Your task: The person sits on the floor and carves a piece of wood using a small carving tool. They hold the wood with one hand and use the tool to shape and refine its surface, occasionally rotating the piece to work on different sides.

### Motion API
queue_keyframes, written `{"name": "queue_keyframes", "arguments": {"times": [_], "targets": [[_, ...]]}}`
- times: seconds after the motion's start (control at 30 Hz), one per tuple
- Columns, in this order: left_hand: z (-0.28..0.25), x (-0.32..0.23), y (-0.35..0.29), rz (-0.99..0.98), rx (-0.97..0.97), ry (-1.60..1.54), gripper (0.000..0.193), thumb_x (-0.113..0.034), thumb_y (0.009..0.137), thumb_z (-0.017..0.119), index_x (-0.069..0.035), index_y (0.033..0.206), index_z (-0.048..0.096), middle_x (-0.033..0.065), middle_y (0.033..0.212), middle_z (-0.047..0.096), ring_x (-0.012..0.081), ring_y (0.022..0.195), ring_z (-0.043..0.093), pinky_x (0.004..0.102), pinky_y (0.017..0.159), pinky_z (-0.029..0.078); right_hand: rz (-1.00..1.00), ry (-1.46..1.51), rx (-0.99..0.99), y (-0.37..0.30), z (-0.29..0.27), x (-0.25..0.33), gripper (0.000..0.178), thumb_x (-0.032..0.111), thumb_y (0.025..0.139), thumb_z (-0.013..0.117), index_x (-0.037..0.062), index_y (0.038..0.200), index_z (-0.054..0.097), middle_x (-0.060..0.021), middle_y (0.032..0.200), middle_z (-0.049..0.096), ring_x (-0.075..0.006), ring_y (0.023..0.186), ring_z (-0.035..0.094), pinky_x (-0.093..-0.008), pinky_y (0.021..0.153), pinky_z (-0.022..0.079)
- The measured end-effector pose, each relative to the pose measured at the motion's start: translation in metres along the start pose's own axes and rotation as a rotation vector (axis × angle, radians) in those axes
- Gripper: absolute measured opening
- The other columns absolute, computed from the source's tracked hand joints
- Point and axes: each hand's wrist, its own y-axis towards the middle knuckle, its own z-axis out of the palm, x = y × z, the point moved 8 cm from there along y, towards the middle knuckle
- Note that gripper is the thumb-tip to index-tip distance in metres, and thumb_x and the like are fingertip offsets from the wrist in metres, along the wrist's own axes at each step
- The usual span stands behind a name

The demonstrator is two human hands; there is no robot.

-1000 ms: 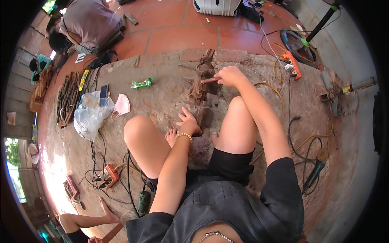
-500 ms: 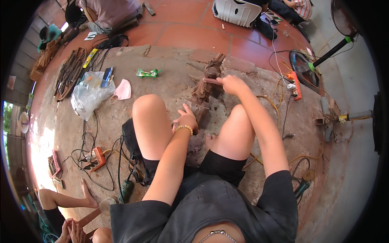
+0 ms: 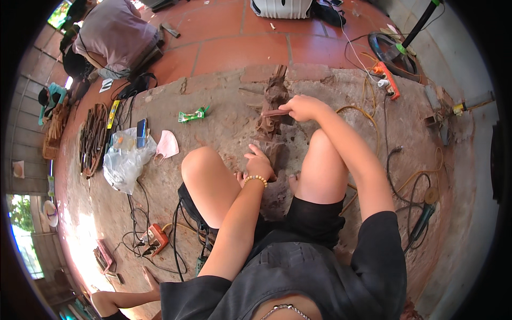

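Note:
A long, knobbly reddish-brown carved piece of wood (image 3: 276, 92) lies on the dusty floor in front of my knees, pointing away from me. My right hand (image 3: 304, 108) is closed round the end of a slim reddish-brown stick (image 3: 274, 113), which lies across the middle of the carving. Whether the stick has a rough face cannot be made out. Beside the carving's near, blockier end rests my left hand (image 3: 260, 163), wearing a beaded bracelet, its fingers stretched out and touching the wood. Part of that end is hidden by the hand.
On the left lie a plastic bag (image 3: 128, 162), a phone (image 3: 141, 132), a pink mask (image 3: 168, 144), a bundle of dark rods (image 3: 93, 138) and an orange power strip (image 3: 154, 240). A corded power tool (image 3: 423, 221) and cables lie right. Another person (image 3: 114, 37) sits far left.
The view has shifted, so the surroundings sit differently in the picture. My right hand has brought the stick slightly nearer to me along the carving. My left hand stays at its near end.

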Motion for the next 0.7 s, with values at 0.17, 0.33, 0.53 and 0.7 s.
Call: {"name": "queue_keyframes", "arguments": {"times": [0.17, 0.33, 0.53, 0.7], "targets": [[0.0, -0.001, 0.002, 0.006, 0.018, 0.007, 0.136, -0.027, 0.041, 0.087, 0.005, 0.13, -0.011, 0.0281, 0.124, 0.03, 0.0322, 0.108, 0.046, 0.0315, 0.087, 0.044, 0.061, 0.006, -0.066, 0.0, 0.0, -0.011, 0.036, 0.007, 0.075, 0.051, 0.0153, 0.109, 0.058, -0.0169, 0.088, 0.06, -0.0322, 0.087, 0.057, -0.0429, 0.073, 0.046], [-0.001, -0.002, 0.001, 0.016, 0.008, -0.009, 0.134, -0.026, 0.043, 0.086, 0.005, 0.13, -0.01, 0.0285, 0.125, 0.029, 0.0327, 0.107, 0.047, 0.0322, 0.086, 0.044, -0.005, 0.455, 0.09, 0.003, 0.02, -0.013, 0.036, 0.008, 0.074, 0.052, 0.0159, 0.109, 0.058, -0.0164, 0.088, 0.061, -0.0334, 0.083, 0.058, -0.0413, 0.072, 0.046], [-0.004, -0.004, -0.004, 0.064, 0.009, -0.08, 0.113, -0.015, 0.058, 0.075, 0.005, 0.132, -0.008, 0.0368, 0.131, 0.013, 0.0356, 0.102, 0.053, 0.0309, 0.082, 0.046, 0.0, 0.21, -0.205, 0.002, 0.015, -0.036, 0.032, 0.01, 0.072, 0.052, 0.0167, 0.103, 0.061, -0.0159, 0.098, 0.059, -0.0325, 0.089, 0.057, -0.0382, 0.078, 0.046], [-0.002, 0.006, -0.004, 0.039, 0.018, -0.067, 0.117, -0.018, 0.055, 0.076, 0.004, 0.132, -0.009, 0.0346, 0.132, 0.013, 0.0367, 0.109, 0.046, 0.0348, 0.085, 0.044, 0.117, 0.789, 0.305, -0.01, 0.044, -0.033, 0.041, 0.005, 0.078, 0.054, 0.0154, 0.118, 0.053, 0.0006, 0.065, 0.054, -0.0077, 0.054, 0.047, -0.025, 0.049, 0.041]]}}
